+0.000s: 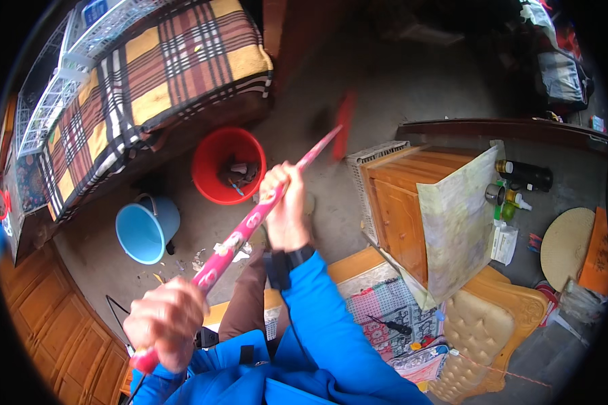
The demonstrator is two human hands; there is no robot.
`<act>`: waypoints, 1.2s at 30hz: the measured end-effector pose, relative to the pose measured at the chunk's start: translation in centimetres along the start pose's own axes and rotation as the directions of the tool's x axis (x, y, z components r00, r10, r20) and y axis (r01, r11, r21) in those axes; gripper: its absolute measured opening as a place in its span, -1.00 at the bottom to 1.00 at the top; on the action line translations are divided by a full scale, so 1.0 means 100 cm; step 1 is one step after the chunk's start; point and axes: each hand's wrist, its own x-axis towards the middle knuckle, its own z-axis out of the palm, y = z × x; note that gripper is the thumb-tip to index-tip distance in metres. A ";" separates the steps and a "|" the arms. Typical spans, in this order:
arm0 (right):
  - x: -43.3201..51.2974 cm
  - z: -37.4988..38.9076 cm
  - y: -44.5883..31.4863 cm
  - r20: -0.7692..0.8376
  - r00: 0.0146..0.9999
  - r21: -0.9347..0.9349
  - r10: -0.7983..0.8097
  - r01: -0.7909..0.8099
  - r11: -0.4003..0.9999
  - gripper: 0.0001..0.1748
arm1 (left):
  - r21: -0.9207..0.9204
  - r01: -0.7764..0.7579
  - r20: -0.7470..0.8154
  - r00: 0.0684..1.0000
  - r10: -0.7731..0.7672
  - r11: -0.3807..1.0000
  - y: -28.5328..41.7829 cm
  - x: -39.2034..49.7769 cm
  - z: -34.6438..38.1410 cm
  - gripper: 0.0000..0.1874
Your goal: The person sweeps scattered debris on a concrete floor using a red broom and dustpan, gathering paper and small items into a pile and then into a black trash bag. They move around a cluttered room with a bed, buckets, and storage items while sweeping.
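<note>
Both my hands grip the pink handle of a broom-like tool, printed with a white pattern. My left hand is wrapped around it near its red end cap, close to my body. Further along the handle, my right hand holds it, with a dark band on the wrist. The handle slants away to a blurred red head low over the grey floor; I cannot tell whether the head touches it. Scraps of paper and debris lie on the floor beneath the handle.
A red bucket containing rubbish and a light-blue bucket stand left of the handle. A plaid blanket covers a raised surface behind them. To the right are a wooden cabinet and a tufted headboard. Wooden panels line the lower left.
</note>
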 end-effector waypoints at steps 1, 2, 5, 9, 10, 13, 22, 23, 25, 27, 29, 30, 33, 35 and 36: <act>0.021 0.003 -0.020 0.012 1.000 -0.029 -0.020 0.020 0.999 -0.61 | 0.062 0.039 -0.041 0.998 -0.037 0.997 -0.016 0.000 0.006 -0.61; 0.041 0.002 -0.045 -0.005 0.996 -0.076 -0.085 0.084 0.994 -0.64 | 0.072 0.053 -0.063 0.997 -0.049 0.996 -0.044 0.006 0.015 -0.60; 0.095 -0.014 -0.121 -0.016 0.971 -0.200 -0.237 0.229 0.952 -0.72 | 0.080 0.110 -0.026 0.994 -0.109 0.991 -0.123 0.026 0.048 -0.62; 0.140 -0.068 -0.170 0.064 0.988 -0.033 -0.139 0.141 0.989 -0.63 | -0.050 0.204 0.157 0.968 -0.194 0.978 -0.174 0.067 0.075 -0.61; 0.139 -0.072 -0.161 0.084 0.987 -0.001 -0.137 0.137 0.991 -0.62 | 0.040 0.222 0.184 0.957 -0.225 0.974 -0.165 0.076 0.076 -0.65; 0.125 -0.046 -0.101 0.020 0.993 0.120 -0.120 0.117 0.986 -0.63 | 0.213 0.232 0.075 0.965 -0.253 0.949 -0.114 0.093 0.062 -0.63; 0.051 0.074 -0.066 -0.014 1.000 0.286 0.017 -0.012 0.958 -0.61 | 0.040 -0.062 0.068 0.996 0.059 0.997 -0.010 0.139 0.072 -0.50; 0.057 0.071 -0.075 0.014 1.000 0.247 0.024 -0.027 0.969 -0.61 | 0.086 -0.027 0.055 0.998 0.023 0.996 -0.019 0.133 0.078 -0.51; 0.087 0.047 -0.117 -0.034 0.996 0.083 -0.088 0.090 0.992 -0.62 | 0.126 0.049 0.046 0.997 -0.055 0.991 -0.057 0.121 0.089 -0.50; 0.112 0.042 -0.166 -0.097 0.984 -0.119 -0.147 0.135 0.984 -0.74 | 0.128 0.072 0.073 0.994 -0.081 0.989 -0.102 0.115 0.102 -0.62; 0.140 0.026 -0.223 -0.231 0.956 -0.316 -0.182 0.103 0.943 -0.79 | 0.190 0.218 0.087 0.967 -0.238 0.957 -0.147 0.109 0.122 -0.74; 0.162 0.002 -0.256 -0.273 0.933 -0.403 -0.234 0.110 0.908 -0.79 | 0.215 0.238 0.131 0.954 -0.269 0.947 -0.172 0.110 0.138 -0.73; 0.183 -0.048 -0.273 -0.287 0.932 -0.463 -0.222 0.068 0.884 -0.79 | 0.033 0.119 0.151 0.981 -0.122 0.992 -0.208 0.110 0.175 -0.72; 0.159 -0.065 -0.238 -0.203 0.972 -0.556 -0.115 -0.018 0.831 -0.79 | 0.319 0.274 -0.027 0.960 -0.280 0.907 -0.167 0.096 0.163 -0.66; 0.137 -0.055 -0.191 -0.168 0.980 -0.581 -0.104 -0.013 0.814 -0.78 | 0.307 0.346 -0.102 0.938 -0.331 0.887 -0.142 0.080 0.138 -0.78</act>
